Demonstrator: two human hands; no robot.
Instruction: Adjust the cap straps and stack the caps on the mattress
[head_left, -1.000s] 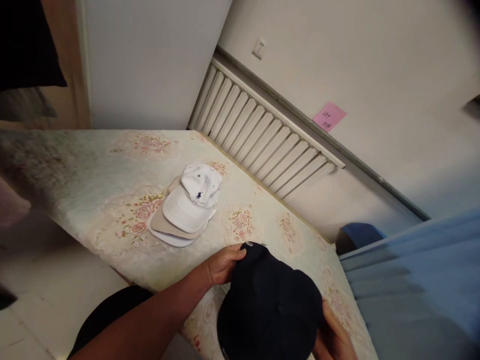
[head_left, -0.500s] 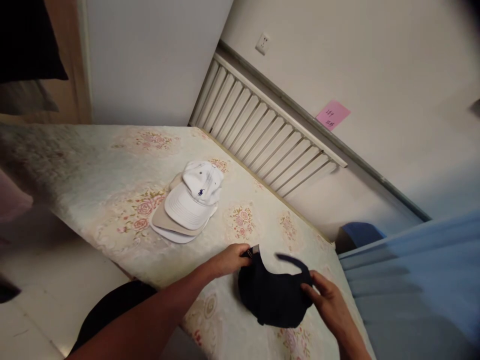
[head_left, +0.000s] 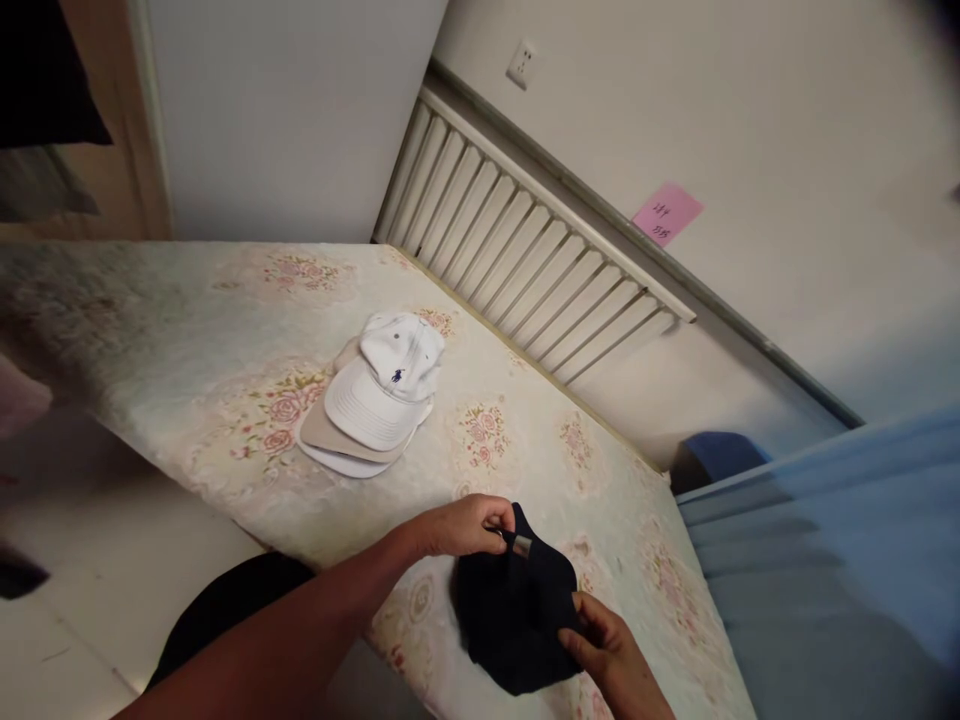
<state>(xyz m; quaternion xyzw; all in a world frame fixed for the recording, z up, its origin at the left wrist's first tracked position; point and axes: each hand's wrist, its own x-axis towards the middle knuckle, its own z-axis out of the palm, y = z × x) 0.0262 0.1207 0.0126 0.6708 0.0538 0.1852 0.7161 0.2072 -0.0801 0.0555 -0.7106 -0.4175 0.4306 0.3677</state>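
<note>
A black cap [head_left: 517,625] is held between my two hands over the floral-covered surface. My left hand [head_left: 472,524] pinches its back strap beside a metal buckle [head_left: 521,545]. On the opposite edge, my right hand [head_left: 611,650] grips the fabric between thumb and fingers. The loose end of the strap cannot be made out. Farther off to the left lies a stack of caps: a white cap [head_left: 401,355] with a small dark logo on top, a beige cap [head_left: 322,430] under it and another white brim [head_left: 341,463] at the bottom.
The floral-patterned cover [head_left: 480,440] spreads under the caps. A white radiator [head_left: 525,240] runs along the wall behind, below a pink note [head_left: 666,212] and a socket [head_left: 522,64]. Blue curtain fabric [head_left: 840,540] hangs at the right; a dark round seat [head_left: 232,610] stands at lower left.
The black cap has turned and shifted slightly left and down, and my right hand has moved left and down with it. The strap end that stuck out before no longer shows.
</note>
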